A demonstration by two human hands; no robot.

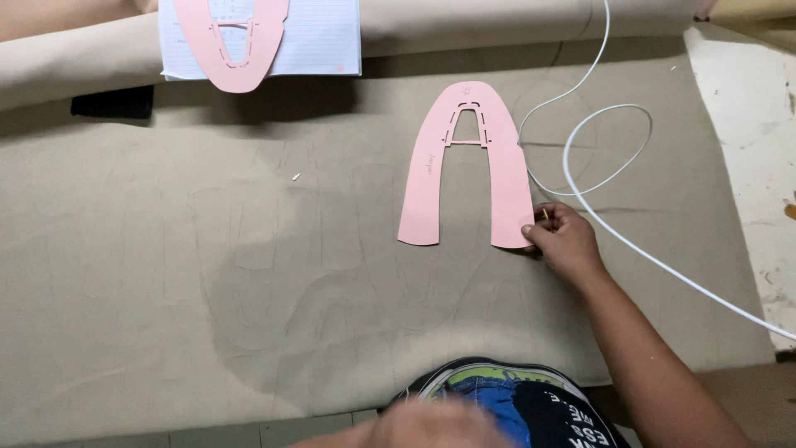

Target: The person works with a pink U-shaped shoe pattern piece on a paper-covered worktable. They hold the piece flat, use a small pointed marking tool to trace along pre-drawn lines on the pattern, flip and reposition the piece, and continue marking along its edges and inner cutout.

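Lying flat, pink pattern (466, 166) touches right hand (565, 241) at its lower corner

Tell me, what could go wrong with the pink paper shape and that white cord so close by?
1. The right hand pinches only one bottom corner of the pink pattern piece, so it could twist or slide on the beige fabric.
2. The white cable loops right beside the pattern, so the arm might snag it and drag the piece.
3. The left hand is blurred and low, not steadying anything.
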